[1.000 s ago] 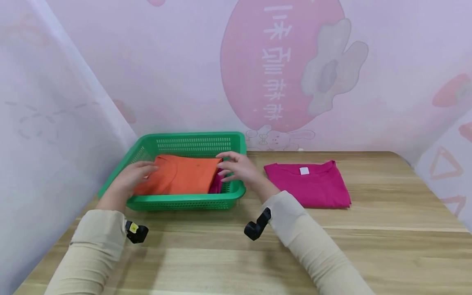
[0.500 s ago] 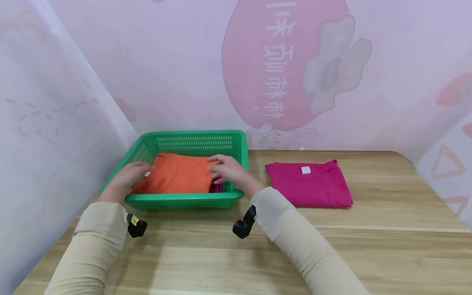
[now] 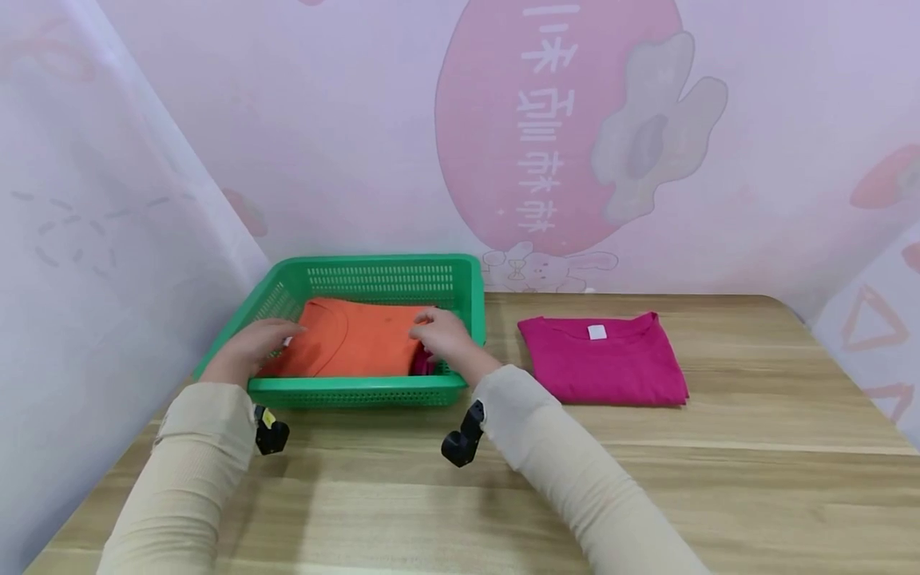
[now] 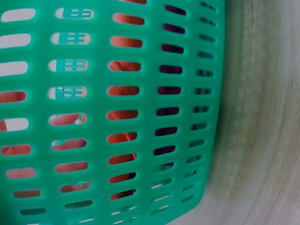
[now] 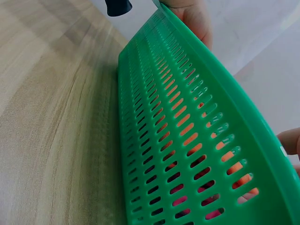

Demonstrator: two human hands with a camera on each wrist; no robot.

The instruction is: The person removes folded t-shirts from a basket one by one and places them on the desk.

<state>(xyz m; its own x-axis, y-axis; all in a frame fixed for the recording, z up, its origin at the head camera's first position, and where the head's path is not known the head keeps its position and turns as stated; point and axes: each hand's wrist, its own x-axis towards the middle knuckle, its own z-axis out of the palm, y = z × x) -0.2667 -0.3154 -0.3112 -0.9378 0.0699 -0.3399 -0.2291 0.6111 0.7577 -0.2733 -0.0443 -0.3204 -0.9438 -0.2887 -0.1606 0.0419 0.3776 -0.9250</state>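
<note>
A folded orange T-shirt [image 3: 370,339] lies in a green plastic basket [image 3: 359,384], over a magenta cloth [image 3: 424,363] whose edge shows at the right. My left hand [image 3: 250,346] reaches over the basket's left front, fingertips at the shirt's left side beside a small white label. At the opposite side my right hand [image 3: 447,340] has bent fingers at the shirt's right edge, with no grip plainly showing. The basket's slotted wall [image 4: 98,103] fills most of the left wrist view. In the right wrist view, fingers [image 5: 291,141] show past the rim.
A folded magenta T-shirt [image 3: 607,367] with a white neck label lies right of the basket on the wooden table [image 3: 402,511]. Behind the table hangs a pink printed backdrop [image 3: 345,144]. A black camera is strapped at each wrist.
My right hand has moved left and down from above the basket's right side to the orange T-shirt's edge. The left hand has shifted only slightly; the T-shirts stay in place.
</note>
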